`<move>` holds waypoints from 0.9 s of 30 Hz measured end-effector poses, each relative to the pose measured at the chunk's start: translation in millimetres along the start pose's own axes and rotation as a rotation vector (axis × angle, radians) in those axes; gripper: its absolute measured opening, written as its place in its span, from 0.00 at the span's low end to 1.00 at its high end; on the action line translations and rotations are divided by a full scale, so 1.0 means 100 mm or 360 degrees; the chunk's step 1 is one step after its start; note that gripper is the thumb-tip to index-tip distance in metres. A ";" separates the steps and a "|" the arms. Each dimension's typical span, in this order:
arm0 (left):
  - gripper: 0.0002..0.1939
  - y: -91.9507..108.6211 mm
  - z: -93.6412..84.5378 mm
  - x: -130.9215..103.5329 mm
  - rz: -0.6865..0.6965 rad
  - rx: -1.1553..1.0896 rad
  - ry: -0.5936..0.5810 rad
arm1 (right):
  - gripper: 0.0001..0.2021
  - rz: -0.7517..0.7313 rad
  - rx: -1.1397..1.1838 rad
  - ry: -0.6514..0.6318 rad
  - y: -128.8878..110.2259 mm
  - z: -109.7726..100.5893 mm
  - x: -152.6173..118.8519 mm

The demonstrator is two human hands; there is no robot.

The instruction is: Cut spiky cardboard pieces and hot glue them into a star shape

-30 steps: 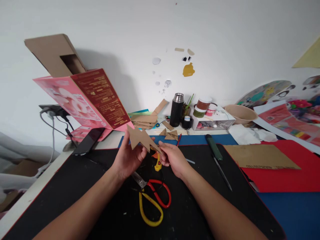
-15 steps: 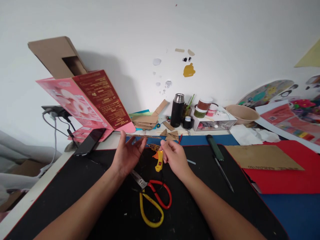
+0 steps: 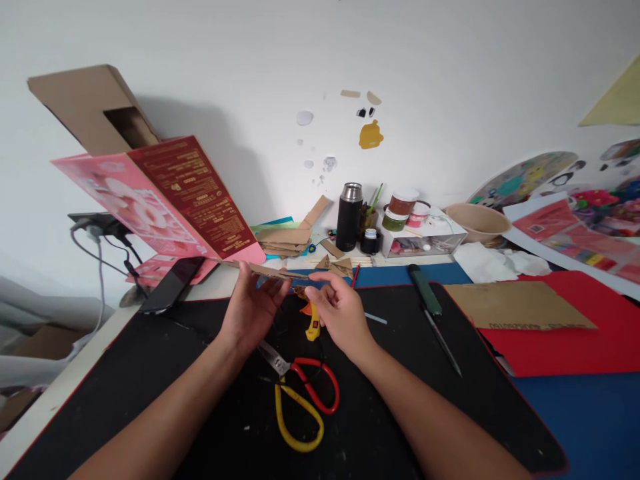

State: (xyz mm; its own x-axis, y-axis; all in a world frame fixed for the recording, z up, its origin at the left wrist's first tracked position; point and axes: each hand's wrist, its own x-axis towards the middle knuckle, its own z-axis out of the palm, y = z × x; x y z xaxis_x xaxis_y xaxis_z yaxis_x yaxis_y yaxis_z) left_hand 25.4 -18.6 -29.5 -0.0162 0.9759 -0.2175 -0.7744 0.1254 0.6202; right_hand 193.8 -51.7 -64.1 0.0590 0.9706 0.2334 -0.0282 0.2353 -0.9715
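A thin strip-like cardboard piece (image 3: 273, 271), seen nearly edge-on, is held above the black mat. My left hand (image 3: 249, 312) is closed on its left part, thumb on the near side and fingers beneath. At the right end my right hand (image 3: 345, 319) grips the same cardboard between index finger and thumb. Just below that hand, a yellow hot glue gun (image 3: 313, 325) lies on the mat, its nozzle end partly hidden by the fingers. Scissors (image 3: 280, 364) with one red and one yellow handle loop lie nearer me, blades partly under my left hand.
A green utility knife (image 3: 425, 291) and a pen-like tool (image 3: 443, 341) lie to the right, beside a cardboard sheet (image 3: 520, 307) on red paper. Behind stand a black thermos (image 3: 349, 220), paint jars and cardboard scraps (image 3: 285, 240). A phone (image 3: 171, 285) and pink box (image 3: 150, 200) are left.
My right hand has moved up from beside the glue gun to the cardboard's right end, index finger extended. The cardboard has tilted slightly. The whole view has shifted a little.
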 end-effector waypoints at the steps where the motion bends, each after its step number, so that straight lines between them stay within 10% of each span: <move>1: 0.18 -0.01 -0.01 0.00 0.0009 0.0023 -0.0023 | 0.18 -0.0003 -0.0015 -0.0003 0.01 0.00 0.00; 19: 0.18 -0.02 -0.13 0.11 0.0099 0.0198 -0.0033 | 0.16 -0.0008 0.0001 0.0008 -0.04 -0.02 -0.02; 27: 0.19 0.10 -0.15 0.20 0.0169 0.0213 0.0063 | 0.19 0.0024 0.0611 0.0755 -0.20 -0.42 0.31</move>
State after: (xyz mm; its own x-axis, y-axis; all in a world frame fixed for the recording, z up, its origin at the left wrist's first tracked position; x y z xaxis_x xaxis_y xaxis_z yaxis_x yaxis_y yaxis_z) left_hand 8.0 -0.3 -38.8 -0.1201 0.9775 -0.1732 -0.6759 0.0473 0.7355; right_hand 238.5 -28.2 -38.7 0.4915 0.8662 0.0904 -0.3848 0.3091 -0.8697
